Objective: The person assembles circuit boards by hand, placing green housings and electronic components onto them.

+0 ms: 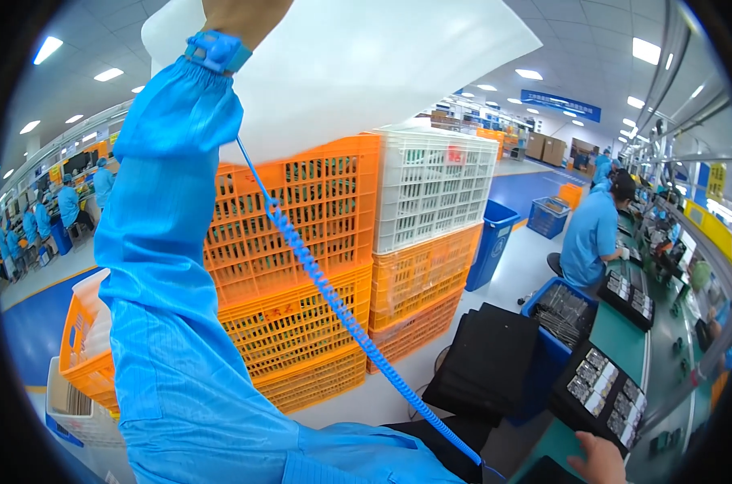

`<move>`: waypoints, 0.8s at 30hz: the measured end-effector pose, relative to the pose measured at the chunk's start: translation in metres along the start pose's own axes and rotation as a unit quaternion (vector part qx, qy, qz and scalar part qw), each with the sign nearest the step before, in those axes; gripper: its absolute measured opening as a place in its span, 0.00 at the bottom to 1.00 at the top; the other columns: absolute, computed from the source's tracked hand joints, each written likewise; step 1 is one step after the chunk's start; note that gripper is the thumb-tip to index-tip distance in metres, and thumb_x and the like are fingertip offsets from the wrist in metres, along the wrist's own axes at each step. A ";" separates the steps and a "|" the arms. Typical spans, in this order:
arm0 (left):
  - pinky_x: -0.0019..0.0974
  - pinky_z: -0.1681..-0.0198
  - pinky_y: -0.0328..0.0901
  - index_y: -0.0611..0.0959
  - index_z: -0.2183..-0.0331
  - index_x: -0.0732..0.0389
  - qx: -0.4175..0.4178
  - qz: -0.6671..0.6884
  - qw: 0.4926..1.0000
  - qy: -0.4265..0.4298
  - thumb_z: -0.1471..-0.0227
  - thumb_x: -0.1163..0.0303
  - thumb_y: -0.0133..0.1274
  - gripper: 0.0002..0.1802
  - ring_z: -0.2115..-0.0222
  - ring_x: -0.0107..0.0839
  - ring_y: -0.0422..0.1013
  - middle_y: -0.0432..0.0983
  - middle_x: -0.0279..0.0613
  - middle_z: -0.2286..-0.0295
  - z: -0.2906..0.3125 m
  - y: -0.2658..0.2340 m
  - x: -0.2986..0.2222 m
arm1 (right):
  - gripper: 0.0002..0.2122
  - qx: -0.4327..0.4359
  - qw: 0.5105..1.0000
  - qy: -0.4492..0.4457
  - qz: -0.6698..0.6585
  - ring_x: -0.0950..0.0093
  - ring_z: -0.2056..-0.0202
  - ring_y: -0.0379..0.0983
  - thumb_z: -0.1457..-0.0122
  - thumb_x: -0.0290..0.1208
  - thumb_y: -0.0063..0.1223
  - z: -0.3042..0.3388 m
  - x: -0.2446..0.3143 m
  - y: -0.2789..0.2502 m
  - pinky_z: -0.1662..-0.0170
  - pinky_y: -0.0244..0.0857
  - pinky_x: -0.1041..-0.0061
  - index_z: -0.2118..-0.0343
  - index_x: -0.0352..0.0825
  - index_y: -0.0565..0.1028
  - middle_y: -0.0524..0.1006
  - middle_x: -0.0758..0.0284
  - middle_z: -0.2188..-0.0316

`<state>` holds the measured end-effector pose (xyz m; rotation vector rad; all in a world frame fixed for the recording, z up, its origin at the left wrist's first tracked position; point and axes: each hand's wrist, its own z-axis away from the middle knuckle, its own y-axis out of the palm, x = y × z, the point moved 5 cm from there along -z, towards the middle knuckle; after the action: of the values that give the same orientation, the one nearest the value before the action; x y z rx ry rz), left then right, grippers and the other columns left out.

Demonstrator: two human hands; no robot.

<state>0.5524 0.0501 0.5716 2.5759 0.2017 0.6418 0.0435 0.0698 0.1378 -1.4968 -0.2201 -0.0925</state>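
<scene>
My left hand [249, 18] is raised at the top of the view, its fingers cut off by the upper edge. A blue wrist strap [218, 52] circles that wrist, and a coiled blue cord [326, 282] runs from it down to the lower right. Beside this hand a large white sheet [366, 73] hangs in the air over the stacked crates. At the lower right my right hand [602, 458] has its fingers apart, next to the near edge of a black tray [580, 407] holding rows of small metallic parts. Whether it touches the tray I cannot tell.
Orange crates [293, 218] and a white crate [435, 189] of green parts form stacks ahead. A black board-like stack [483, 355] stands beside a blue bin [564, 306] of metal pieces. A co-worker [588, 234] sits along the green workbench [616, 339]. Another blue bin [491, 246] stands behind.
</scene>
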 end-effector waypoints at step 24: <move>0.60 0.38 0.39 0.67 0.42 0.42 0.033 0.222 0.959 0.172 0.45 0.38 0.50 0.34 0.40 0.49 0.52 0.54 0.51 0.40 0.281 -0.043 -0.095 | 0.08 -0.540 0.710 -0.265 0.367 0.63 0.51 0.76 0.45 0.26 0.60 -0.033 0.145 -0.112 0.53 0.69 0.67 0.62 0.41 0.81 0.82 0.71 0.57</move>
<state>0.6006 -0.0515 0.2940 2.5701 -0.2586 1.2684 0.1656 0.0394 0.2750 -2.6652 0.0229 1.0498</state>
